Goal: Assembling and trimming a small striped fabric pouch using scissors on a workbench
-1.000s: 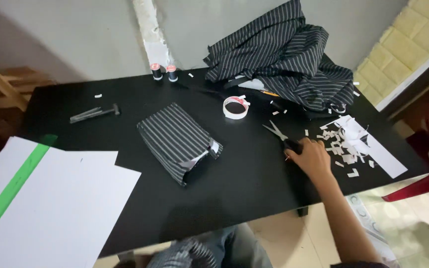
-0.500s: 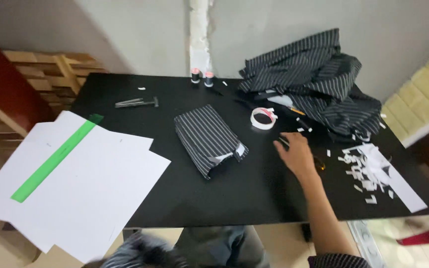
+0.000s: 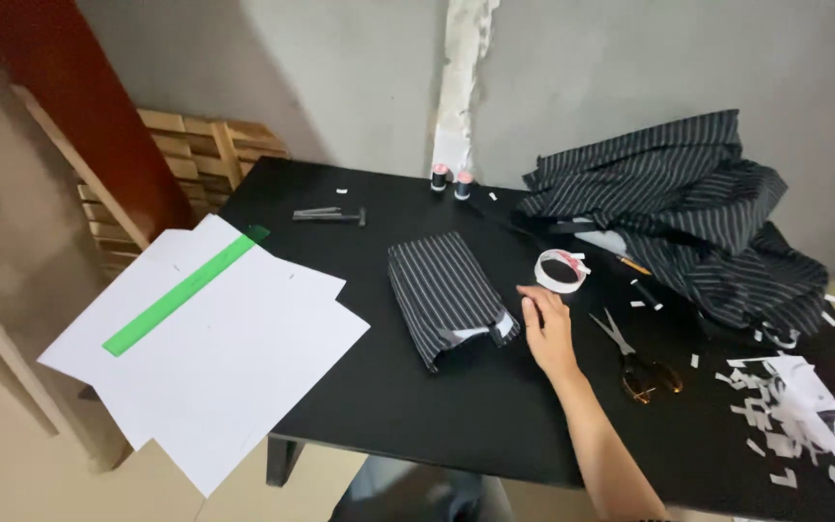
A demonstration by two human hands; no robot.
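Note:
My right hand (image 3: pixel 545 329) lies on the black table (image 3: pixel 388 406) with its fingers stretched out and nothing in it. Its fingertips are just right of a box wrapped in dark striped fabric (image 3: pixel 442 290), whose open end shows white. A white tape roll (image 3: pixel 561 271) sits just beyond the fingers. Scissors (image 3: pixel 635 358) with dark handles lie to the right of my wrist. My left hand is out of view.
A heap of striped fabric (image 3: pixel 688 213) covers the back right of the table. White paper scraps (image 3: pixel 785 406) litter the right edge. Large white sheets (image 3: pixel 224 358) with a green ruler (image 3: pixel 186 290) overhang the left edge. Two thread spools (image 3: pixel 440 179) and a dark tool (image 3: pixel 329 215) lie at the back.
My right hand has left the scissors and moved left to the wrapped box and tape roll. The view has swung left, showing more of the paper sheets.

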